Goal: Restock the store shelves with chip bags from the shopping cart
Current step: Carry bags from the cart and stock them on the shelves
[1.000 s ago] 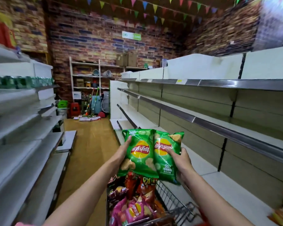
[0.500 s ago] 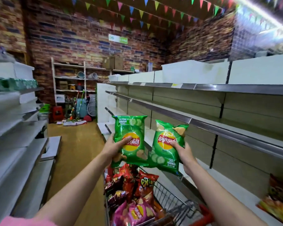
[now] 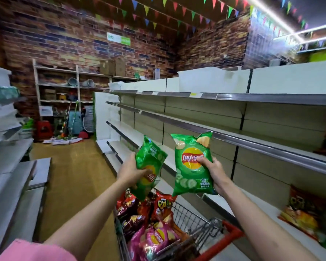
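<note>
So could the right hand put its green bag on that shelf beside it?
Probably yes: the right hand holds its green bag just in front of the shelf, and nothing visible lies between them.

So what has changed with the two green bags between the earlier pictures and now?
The two bags, pressed together a second ago, have been pulled apart. The right hand has lifted its green bag up toward the shelves; the left hand has tilted its green bag sideways. Each hand keeps its grip, and the cart still holds the other bags.
</note>
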The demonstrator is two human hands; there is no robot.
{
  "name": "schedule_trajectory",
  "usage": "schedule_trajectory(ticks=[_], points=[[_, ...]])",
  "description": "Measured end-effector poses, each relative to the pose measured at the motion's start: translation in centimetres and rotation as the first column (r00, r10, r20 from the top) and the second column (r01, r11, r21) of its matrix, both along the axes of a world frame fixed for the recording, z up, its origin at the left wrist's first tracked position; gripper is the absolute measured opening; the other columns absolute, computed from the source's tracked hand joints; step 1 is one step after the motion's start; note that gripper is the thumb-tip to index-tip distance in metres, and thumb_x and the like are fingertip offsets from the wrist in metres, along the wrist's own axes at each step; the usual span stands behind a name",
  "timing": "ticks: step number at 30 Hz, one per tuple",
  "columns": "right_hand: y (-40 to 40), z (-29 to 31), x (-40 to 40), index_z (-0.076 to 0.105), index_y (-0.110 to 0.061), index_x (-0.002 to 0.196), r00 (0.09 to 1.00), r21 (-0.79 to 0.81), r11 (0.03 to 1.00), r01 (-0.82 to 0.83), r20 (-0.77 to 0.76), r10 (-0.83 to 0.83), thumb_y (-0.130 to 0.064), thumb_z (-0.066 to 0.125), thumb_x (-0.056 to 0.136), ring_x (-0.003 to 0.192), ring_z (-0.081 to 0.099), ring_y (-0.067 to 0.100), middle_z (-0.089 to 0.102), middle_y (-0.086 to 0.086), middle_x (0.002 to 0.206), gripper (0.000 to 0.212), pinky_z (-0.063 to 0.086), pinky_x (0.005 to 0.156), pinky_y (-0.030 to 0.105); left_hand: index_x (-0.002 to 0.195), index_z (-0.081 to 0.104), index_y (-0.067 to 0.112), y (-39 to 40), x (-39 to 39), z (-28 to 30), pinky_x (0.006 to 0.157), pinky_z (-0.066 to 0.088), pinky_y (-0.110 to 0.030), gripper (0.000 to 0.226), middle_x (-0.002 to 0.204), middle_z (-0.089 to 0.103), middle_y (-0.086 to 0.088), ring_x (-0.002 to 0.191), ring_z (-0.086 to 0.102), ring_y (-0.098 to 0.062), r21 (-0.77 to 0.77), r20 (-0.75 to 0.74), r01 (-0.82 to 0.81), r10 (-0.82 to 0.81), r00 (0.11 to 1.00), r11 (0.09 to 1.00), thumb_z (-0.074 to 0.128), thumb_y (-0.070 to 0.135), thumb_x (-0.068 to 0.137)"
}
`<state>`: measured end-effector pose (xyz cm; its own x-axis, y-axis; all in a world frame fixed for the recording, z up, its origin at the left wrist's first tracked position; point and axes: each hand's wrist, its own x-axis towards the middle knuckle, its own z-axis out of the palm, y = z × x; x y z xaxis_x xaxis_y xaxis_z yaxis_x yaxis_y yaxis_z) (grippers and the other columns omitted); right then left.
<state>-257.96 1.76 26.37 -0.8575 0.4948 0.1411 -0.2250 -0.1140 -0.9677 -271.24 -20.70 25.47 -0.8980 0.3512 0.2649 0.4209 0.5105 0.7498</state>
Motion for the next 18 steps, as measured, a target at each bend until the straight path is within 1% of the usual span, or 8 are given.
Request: schedule_trajectory(ticks=[1,3,6,8,11,13,15,18], points=[[-0.3,0.2,0.3,0.051,-0.008,0.119,0.999,-0.007,0.999,-0.031,-0.011,0.031,-0.021,0.071,0.078,0.072,0.071,0.029,0.072,0.018,0.092,0.047,0.059,0.068,0.039,0.111,0.041,0.022,0.1,0.2,0.0,0.074,0.053,-0.033,0.058,0.103,0.060,0.003,0.089,0.059,-0.016,-0.142,-0.062,-0.003,-0.006,0.998,0.990,0.080,0.040,0.071],[-1.1,0.4,0.9,0.051,-0.008,0.124,0.994,-0.009,0.995,-0.103,-0.026,0.103,-0.026,0.073,0.071,0.075,0.071,0.028,0.073,0.017,0.094,0.060,0.059,0.070,0.038,0.117,0.042,0.021,0.9,1.0,0.1,0.073,0.050,-0.029,0.056,0.108,0.063,0.001,0.090,0.059,-0.016,-0.307,-0.112,0.063,-0.102,0.988,0.950,0.077,0.039,0.076],[-2.3,0.7,2.0,0.053,-0.011,0.115,0.981,0.011,0.981,-0.196,-0.001,0.196,-0.028,0.071,0.072,0.074,0.071,0.024,0.074,0.013,0.089,0.050,0.059,0.071,0.036,0.128,0.043,0.019,3.1,2.5,-0.1,0.085,0.050,-0.032,0.059,0.119,0.061,-0.004,0.105,0.059,-0.021,-0.404,-0.142,0.202,-0.279,0.950,0.892,0.073,0.034,0.079],[-2.5,0.5,2.8,0.055,-0.013,0.108,0.977,0.015,0.978,-0.210,0.032,0.209,-0.029,0.064,0.073,0.071,0.071,0.022,0.074,0.011,0.085,0.039,0.059,0.069,0.034,0.121,0.051,0.015,5.0,3.7,-0.3,0.091,0.050,-0.033,0.044,0.119,0.062,-0.008,0.108,0.059,-0.024,-0.421,-0.150,0.265,-0.355,0.923,0.868,0.069,0.027,0.083],[-1.9,0.1,4.8,0.057,-0.014,0.105,0.990,0.041,0.993,-0.114,0.092,0.110,-0.029,0.070,0.076,0.068,0.071,0.021,0.074,0.010,0.083,0.035,0.059,0.065,0.031,0.113,0.060,0.010,7.6,5.1,-1.1,0.093,0.050,-0.041,0.035,0.118,0.064,-0.010,0.110,0.060,-0.028,-0.402,-0.140,0.348,-0.433,0.891,0.847,0.068,0.026,0.083],[-1.0,-0.3,6.6,0.058,-0.013,0.106,0.992,0.064,0.998,-0.015,0.124,0.007,-0.028,0.067,0.084,0.067,0.071,0.021,0.074,0.010,0.083,0.028,0.059,0.062,0.029,0.113,0.063,0.012,9.4,5.8,-1.8,0.093,0.050,-0.040,0.032,0.117,0.064,-0.008,0.109,0.059,-0.027,-0.376,-0.130,0.426,-0.502,0.855,0.823,0.066,0.028,0.085],[-0.1,-0.7,8.5,0.058,-0.014,0.108,0.985,0.080,0.994,0.080,0.146,-0.091,-0.026,0.061,0.089,0.068,0.070,0.021,0.074,0.011,0.087,0.023,0.059,0.063,0.029,0.111,0.063,0.011,11.3,6.9,-2.3,0.096,0.046,-0.039,0.027,0.119,0.062,-0.010,0.112,0.057,-0.028,-0.441,-0.184,0.431,-0.549,0.815,0.787,0.059,0.025,0.088],[1.1,-1.2,11.5,0.060,-0.012,0.108,0.955,0.077,0.964,0.256,0.133,-0.264,-0.026,0.062,0.089,0.069,0.070,0.022,0.073,0.013,0.088,0.024,0.058,0.064,0.031,0.134,0.046,0.015,14.3,9.3,-3.0,0.112,0.025,-0.043,0.045,0.140,0.043,-0.010,0.132,0.036,-0.028,-0.528,-0.358,0.311,-0.539,0.762,0.790,0.052,0.024,0.090]])
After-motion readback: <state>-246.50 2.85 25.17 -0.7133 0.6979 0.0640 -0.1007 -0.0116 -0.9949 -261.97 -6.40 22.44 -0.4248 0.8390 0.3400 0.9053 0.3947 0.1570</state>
